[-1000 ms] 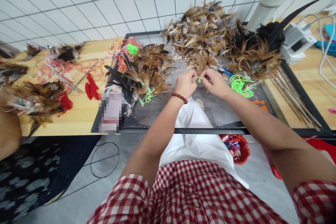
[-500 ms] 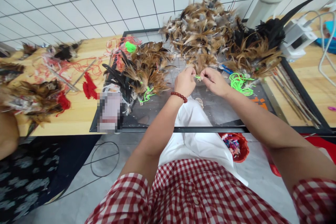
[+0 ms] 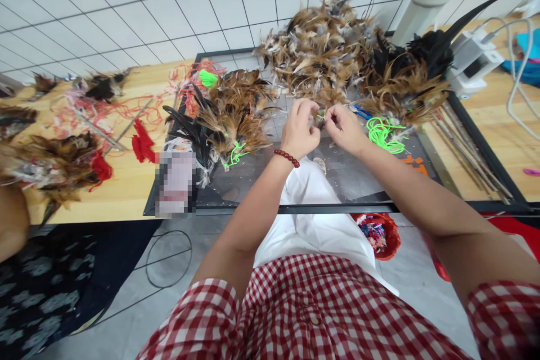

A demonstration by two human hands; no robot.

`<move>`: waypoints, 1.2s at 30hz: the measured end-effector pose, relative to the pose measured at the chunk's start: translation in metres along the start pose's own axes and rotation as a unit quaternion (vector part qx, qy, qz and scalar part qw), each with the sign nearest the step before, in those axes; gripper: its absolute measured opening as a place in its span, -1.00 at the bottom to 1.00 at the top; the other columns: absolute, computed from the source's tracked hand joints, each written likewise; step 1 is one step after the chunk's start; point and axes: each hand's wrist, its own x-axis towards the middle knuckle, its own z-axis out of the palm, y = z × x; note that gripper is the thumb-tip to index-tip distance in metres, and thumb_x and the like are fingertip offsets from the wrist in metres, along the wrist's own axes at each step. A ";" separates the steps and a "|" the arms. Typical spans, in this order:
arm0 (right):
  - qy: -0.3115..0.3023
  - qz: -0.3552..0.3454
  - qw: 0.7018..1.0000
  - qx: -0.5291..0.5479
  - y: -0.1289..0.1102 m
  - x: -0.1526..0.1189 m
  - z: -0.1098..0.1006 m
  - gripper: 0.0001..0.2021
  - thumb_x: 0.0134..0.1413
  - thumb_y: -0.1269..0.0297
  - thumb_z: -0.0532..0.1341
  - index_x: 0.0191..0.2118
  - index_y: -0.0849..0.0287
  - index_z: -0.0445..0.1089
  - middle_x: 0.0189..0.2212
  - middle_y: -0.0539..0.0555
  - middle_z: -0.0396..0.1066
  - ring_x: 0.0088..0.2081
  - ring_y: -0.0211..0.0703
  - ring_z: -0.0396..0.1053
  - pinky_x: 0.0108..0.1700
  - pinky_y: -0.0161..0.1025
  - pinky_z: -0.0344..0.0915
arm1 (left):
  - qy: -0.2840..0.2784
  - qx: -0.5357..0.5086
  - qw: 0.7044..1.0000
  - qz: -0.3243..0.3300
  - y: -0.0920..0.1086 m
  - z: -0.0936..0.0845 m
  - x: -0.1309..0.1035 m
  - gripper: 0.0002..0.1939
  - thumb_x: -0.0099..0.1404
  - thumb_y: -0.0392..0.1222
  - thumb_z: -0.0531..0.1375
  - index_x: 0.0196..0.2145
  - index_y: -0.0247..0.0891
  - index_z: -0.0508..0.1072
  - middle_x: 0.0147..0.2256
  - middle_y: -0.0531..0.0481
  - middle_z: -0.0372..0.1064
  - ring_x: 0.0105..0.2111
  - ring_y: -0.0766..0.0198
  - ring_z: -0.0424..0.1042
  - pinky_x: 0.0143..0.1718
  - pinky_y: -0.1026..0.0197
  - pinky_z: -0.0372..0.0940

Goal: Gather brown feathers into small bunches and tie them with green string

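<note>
- Directions are counted from a short green cord, found between the two hands, with twelve set toward the wall.
- The left hand, placed at nine, is held slightly apart from the cord; a narrow gap is kept between thumb and forefinger, and nothing is seen to be gripped there.
- A bead bracelet is worn on the left wrist.
- By the right hand, placed at three, thumb and forefinger are brought together, and the green cord is pinched at their tips; the knot itself is too small to be made out.
- Both hands are held above a black-edged board.
- At twelve, a large feather pile is heaped.
- At nine, a feather bunch is laid, with more green tie seen at its near end.
- At three, a green coil is laid, and a blue tool is partly covered by feathers.
- Between three and four, thin sticks are lined up.
- At five, below the board, a red basket is placed.
</note>
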 end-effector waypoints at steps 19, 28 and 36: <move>-0.039 -0.030 0.998 0.028 -0.004 -0.001 -0.001 -0.89 0.17 0.21 0.11 -0.35 0.03 0.15 -0.40 0.06 0.30 -0.33 -0.07 0.24 -0.19 -0.09 0.28 | 0.037 -0.015 0.999 -0.008 -0.015 0.017 0.001 -0.82 0.17 -0.46 0.22 -0.43 -0.20 0.42 -0.32 -0.02 0.49 -0.29 0.27 0.47 -0.18 0.22 0.38; -0.027 -0.039 0.998 0.032 -0.006 -0.001 -0.001 -0.92 0.16 0.26 0.12 -0.34 0.03 0.17 -0.38 0.07 0.30 -0.30 -0.06 0.26 -0.18 -0.09 0.28 | 0.030 -0.100 0.992 -0.069 -0.016 0.010 0.005 -0.63 0.06 -0.63 0.11 -0.33 -0.23 0.50 -0.20 -0.02 0.57 -0.30 0.36 0.49 -0.22 0.29 0.40; -0.008 -0.041 0.999 0.020 -0.007 -0.002 0.000 -0.94 0.22 0.27 0.12 -0.30 0.04 0.21 -0.34 0.09 0.32 -0.27 -0.03 0.30 -0.16 -0.06 0.29 | -0.011 -0.307 0.921 -0.238 -0.005 0.011 0.012 -0.87 0.25 -0.45 0.23 -0.41 -0.27 0.45 -0.52 0.14 0.40 -0.53 0.46 0.41 -0.46 0.38 0.36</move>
